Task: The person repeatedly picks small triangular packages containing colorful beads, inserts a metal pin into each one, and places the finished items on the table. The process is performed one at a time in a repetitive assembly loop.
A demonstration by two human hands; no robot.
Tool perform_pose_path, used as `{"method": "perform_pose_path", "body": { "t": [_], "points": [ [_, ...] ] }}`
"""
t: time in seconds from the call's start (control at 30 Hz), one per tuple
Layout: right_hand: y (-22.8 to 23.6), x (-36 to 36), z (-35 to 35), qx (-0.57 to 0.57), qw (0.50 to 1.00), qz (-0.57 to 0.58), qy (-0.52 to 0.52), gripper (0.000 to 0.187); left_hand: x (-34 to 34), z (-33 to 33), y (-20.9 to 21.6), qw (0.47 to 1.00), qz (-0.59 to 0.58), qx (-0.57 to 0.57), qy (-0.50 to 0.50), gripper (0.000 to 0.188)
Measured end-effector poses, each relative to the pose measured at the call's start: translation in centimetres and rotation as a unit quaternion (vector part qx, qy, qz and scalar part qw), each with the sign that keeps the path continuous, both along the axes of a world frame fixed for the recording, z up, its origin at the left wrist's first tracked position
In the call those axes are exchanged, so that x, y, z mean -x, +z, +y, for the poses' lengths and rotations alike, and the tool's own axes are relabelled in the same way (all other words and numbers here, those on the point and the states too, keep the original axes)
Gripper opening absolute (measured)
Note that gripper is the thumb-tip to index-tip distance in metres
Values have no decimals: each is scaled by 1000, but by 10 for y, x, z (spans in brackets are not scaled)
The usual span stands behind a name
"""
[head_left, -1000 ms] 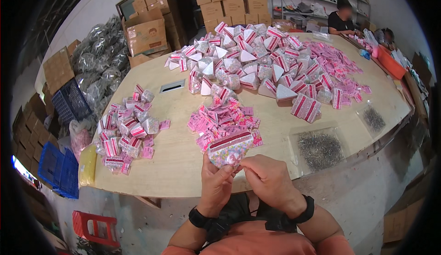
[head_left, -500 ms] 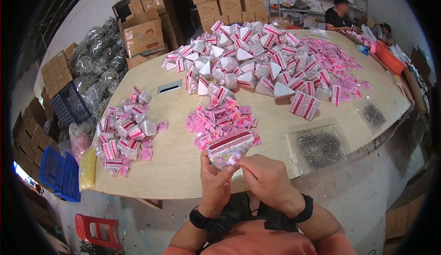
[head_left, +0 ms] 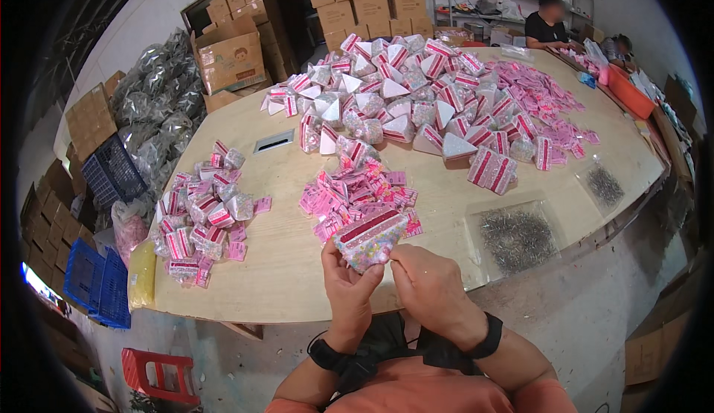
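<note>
Over the near edge of the table, my left hand [head_left: 348,279] grips a toy cake slice [head_left: 372,236] by its left side. The slice has a dark red stripe, a pink glittery band and a speckled pastel face, with its narrow end towards me. My right hand [head_left: 433,285] is closed beside that narrow end, thumb and index finger pinched together. Whatever may be in that pinch is too small or hidden to name. Just beyond the slice lies a heap of pink printed cards [head_left: 349,199].
A large pile of cake slices [head_left: 401,89] covers the far table, with more pink cards [head_left: 532,89] to its right. A smaller heap [head_left: 201,220] sits left. Two trays of small metal pieces [head_left: 518,240] [head_left: 605,188] lie right. A red stool [head_left: 160,374] stands lower left.
The cake slice has tilted a little, its right end rising slightly. My right hand has shifted slightly away from the slice's narrow end, still pinched.
</note>
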State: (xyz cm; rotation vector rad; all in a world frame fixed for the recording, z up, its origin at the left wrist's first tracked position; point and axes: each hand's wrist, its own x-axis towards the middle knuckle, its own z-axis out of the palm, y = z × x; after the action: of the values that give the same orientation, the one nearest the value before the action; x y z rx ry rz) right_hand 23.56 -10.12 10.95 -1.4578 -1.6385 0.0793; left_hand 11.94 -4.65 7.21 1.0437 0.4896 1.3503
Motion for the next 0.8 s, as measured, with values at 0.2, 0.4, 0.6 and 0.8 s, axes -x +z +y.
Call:
{"method": "perform_pose_path", "body": {
  "t": [0.2, 0.4, 0.6, 0.8],
  "points": [
    [-1, -9, 4, 43, 995, 73, 60, 32, -4, 1, -10, 999, 16, 7, -33, 66],
    [0, -18, 12, 185, 914, 329, 151, 53, 2, 4, -13, 998, 28, 22, -49, 63],
    [-16, -15, 29, 242, 875, 366, 205, 47, 27, 17, -23, 992, 44, 111, -39, 59],
    [-25, -50, 10, 244, 899, 339, 132, 25, 92, 50, -39, 979, 53, 190, 41, 54]
  ]
}}
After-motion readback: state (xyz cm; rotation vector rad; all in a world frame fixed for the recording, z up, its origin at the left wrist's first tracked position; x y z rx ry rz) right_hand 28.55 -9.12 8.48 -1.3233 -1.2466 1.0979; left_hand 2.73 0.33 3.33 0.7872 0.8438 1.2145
